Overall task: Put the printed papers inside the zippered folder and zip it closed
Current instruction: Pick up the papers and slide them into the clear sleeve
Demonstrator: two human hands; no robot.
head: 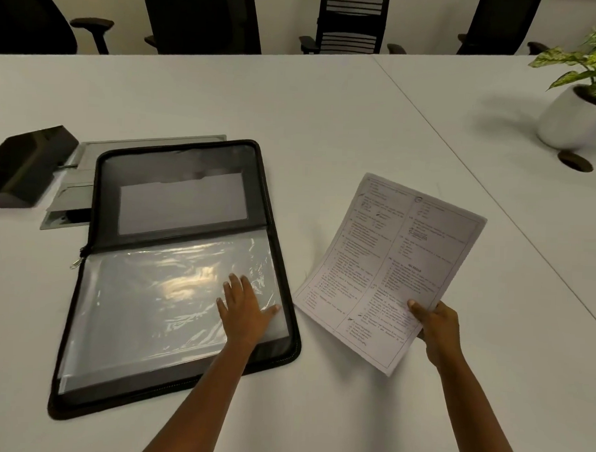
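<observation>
Black zippered folder [273,204] lay unzipped and spread flat on the table [327,125]. My left hand [244,308], fingers straight, pressed its clear sleeve [152,298]. My right hand [438,327] pinched the printed papers [390,263] beside the folder. Inserting and zipping were outstanding. Print was too small to read.

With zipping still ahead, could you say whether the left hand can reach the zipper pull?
Probably yes: the left hand lies flat, holding nothing, and the zipper pull sits uncovered at the folder's edge.
</observation>
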